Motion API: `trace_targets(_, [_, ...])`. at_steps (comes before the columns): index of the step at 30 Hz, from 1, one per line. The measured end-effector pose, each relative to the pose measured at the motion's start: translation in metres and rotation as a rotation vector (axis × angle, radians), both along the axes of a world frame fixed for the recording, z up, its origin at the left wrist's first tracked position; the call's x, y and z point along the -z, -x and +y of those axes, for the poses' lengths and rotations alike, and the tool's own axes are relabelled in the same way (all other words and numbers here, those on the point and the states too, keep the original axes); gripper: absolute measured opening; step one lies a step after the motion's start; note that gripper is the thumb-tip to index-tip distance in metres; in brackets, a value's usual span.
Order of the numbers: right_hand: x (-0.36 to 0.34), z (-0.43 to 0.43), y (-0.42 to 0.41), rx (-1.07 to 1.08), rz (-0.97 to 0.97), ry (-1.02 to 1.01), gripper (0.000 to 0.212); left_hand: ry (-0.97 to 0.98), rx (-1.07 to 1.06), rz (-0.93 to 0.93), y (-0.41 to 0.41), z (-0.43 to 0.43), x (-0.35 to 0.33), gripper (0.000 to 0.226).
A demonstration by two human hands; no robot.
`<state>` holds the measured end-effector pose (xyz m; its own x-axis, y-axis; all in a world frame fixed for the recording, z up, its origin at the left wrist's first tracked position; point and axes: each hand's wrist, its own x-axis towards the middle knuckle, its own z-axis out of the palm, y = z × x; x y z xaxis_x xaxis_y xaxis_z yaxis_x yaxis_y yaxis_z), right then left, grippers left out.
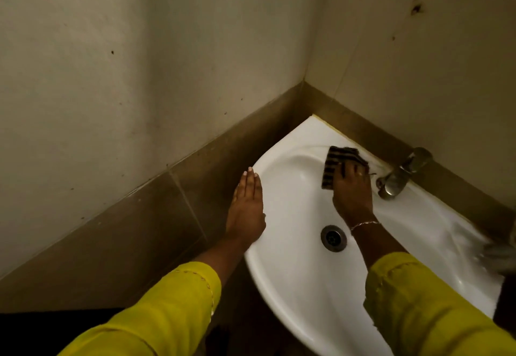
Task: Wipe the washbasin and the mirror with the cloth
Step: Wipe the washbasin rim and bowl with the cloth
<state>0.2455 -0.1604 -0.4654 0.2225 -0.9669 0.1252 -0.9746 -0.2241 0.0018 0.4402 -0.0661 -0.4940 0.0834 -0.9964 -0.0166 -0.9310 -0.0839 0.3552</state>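
The washbasin (293,286) sits in a wall corner, so I find both back edges walled off. The tap (396,179) juts over the right rear rim, just beside my right hand (353,193) on the cloth (333,165). My left hand (247,210) covers the left rim. Around the drain (333,238) the bowl lies open.

Single head-worn view here, looking steeply down and forward into the wall corner (304,56), sitting close above the washbasin (293,280) at near right.
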Motion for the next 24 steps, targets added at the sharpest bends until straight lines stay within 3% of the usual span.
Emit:
trace_targets(3, [0.006,-0.002,-0.003,0.027,0.068,-0.113,0.059,0.001,-0.008,-0.005,0.0,-0.001,0.0,0.087])
trace_targets(8, [0.019,-0.017,0.007,-0.055,0.167,-0.001,0.082,-0.017,-0.024,-0.011,0.002,-0.001,-0.003,0.086])
trace_targets(11, [0.021,-0.015,0.013,0.054,0.318,0.006,0.067,-0.018,-0.032,0.001,0.002,-0.002,-0.004,0.086])
trace_targets(13, [0.01,-0.007,0.008,0.096,0.353,-0.11,0.056,-0.022,-0.039,0.005,0.002,-0.002,-0.005,0.086])
trace_targets(16, [0.006,-0.001,0.005,0.185,0.346,-0.065,0.06,-0.026,-0.045,-0.002,0.003,-0.002,-0.007,0.085])
trace_targets(20, [0.018,-0.018,0.007,0.245,0.105,-0.184,0.077,-0.03,-0.056,-0.012,0.003,-0.001,-0.007,0.085])
trace_targets(24, [0.017,-0.038,-0.003,0.252,-0.118,-0.191,0.069,-0.026,-0.073,-0.013,0.002,-0.002,-0.005,0.086])
